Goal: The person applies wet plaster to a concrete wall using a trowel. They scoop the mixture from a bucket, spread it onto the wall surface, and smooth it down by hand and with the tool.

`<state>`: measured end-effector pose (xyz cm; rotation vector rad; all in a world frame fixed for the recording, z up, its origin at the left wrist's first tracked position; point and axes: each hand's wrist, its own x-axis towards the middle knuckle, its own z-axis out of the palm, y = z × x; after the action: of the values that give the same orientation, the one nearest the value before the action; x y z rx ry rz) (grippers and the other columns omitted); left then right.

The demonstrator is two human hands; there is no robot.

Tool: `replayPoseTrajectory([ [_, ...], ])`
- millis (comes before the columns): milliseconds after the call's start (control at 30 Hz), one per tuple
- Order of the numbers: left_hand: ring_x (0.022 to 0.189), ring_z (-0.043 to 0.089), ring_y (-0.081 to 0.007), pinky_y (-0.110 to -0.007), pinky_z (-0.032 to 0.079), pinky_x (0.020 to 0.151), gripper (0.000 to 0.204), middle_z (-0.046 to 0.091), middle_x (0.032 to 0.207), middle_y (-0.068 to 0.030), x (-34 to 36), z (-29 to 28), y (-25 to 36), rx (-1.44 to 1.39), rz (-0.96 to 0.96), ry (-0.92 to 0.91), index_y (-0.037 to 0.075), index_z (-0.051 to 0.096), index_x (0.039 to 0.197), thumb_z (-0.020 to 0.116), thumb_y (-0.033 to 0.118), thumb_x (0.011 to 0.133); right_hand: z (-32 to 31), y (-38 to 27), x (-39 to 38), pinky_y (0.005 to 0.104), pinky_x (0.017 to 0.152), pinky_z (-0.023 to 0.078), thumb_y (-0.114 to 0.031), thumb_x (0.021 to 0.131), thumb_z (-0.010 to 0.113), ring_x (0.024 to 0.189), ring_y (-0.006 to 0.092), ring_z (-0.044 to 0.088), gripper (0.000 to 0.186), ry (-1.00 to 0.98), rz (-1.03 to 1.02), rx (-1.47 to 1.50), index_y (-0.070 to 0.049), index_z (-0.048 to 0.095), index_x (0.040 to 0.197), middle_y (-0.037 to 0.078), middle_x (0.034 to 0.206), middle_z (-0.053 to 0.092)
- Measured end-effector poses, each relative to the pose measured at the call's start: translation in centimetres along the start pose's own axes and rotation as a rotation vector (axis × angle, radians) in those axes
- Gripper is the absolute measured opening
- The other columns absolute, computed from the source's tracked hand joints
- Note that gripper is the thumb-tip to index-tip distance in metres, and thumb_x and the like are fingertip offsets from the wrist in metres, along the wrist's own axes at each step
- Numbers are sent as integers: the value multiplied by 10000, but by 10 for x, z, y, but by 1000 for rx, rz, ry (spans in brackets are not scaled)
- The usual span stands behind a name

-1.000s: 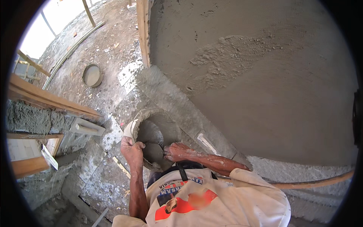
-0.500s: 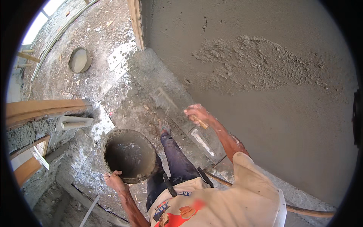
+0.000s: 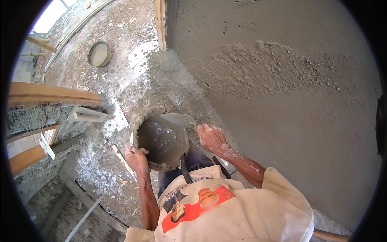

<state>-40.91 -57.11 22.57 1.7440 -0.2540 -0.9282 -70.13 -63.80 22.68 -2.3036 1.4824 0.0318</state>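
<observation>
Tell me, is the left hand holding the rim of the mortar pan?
Yes, the left hand grips the near rim of the mortar pan.

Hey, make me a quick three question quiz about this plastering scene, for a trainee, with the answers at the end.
1. True or false: the left hand grips the rim of the mortar pan.
2. Which tool does the right hand hold over the pan?
A. a trowel
B. a hammer
C. a paint roller
3. Fill in: the rough, unsmoothed patch of mortar sits on the ____.

Key
1. True: the fingers curl over the near rim.
2. A: its flat blade lies across the far rim of the pan.
3. Wall: the patch lies above the hands in the head view, and the plaster around it looks smoother.
</observation>
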Motion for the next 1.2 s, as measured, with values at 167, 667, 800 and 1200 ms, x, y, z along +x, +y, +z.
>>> replayPoseTrajectory([
  [167,634,404,-65,-235,376,559,329,441,727,62,-7,21,19,37,149,-104,111,453,767,590,-153,627,77,-25,14,491,716,611,-145,917,593,801,397,753,205,-152,-123,-116,-1,719,992,216,878,732],
  [667,632,425,-89,-252,409,562,412,410,751,40,12,-45,21,-159,37,81,137,382,829,540,-178,616,73,-64,57,541,876,556,-452,939,693,940,502,706,488,-562,-247,661,-25,699,1174,289,920,731],
  [800,663,435,-125,-260,420,600,407,439,809,8,10,-39,24,-164,-67,267,109,380,847,541,-175,604,76,3,100,379,504,513,-347,983,691,507,223,649,349,-856,80,1146,-1,709,1025,114,657,657],
  [1200,664,349,-100,-272,342,583,384,343,784,57,39,-72,-3,-16,-73,352,120,366,803,563,-163,636,-107,60,102,480,710,523,-341,1029,631,786,382,679,397,359,228,425,27,641,1179,200,874,682],
])
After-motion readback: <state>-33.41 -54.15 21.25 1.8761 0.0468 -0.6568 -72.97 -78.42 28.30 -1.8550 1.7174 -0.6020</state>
